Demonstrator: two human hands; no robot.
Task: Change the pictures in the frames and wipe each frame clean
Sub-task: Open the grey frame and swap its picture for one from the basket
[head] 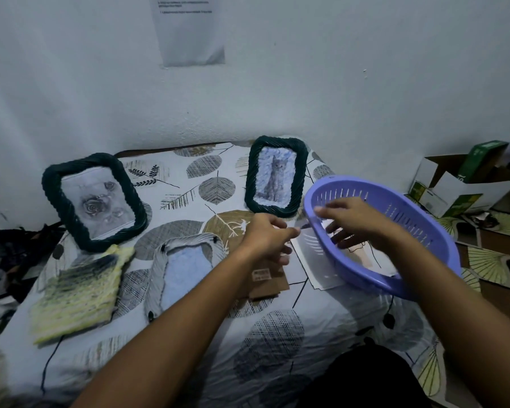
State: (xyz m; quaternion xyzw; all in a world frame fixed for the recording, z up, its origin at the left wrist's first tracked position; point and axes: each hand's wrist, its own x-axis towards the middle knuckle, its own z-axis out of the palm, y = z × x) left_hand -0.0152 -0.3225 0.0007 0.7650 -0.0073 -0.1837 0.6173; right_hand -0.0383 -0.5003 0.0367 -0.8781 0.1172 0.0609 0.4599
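Observation:
Two dark green twisted frames stand on the patterned table (189, 334): one with a rose picture (95, 201) at the left, one with a cat picture (277, 178) at the back. A pale frame (186, 269) lies flat near the middle, next to a yellow-green cloth (77, 295). My left hand (265, 237) pinches the corner of a thin picture sheet (299, 229) beside the purple basket (409, 207). My right hand (354, 219) reaches over the tilted basket's rim, fingers spread above pictures inside it. A brown backing board (267, 279) lies under my left wrist.
White sheets (315, 266) lie under the basket's near edge. Cardboard boxes (454, 184) stand on the floor at the right. A dark bag (18, 251) sits off the table's left edge. A printed paper (189, 30) hangs on the wall behind.

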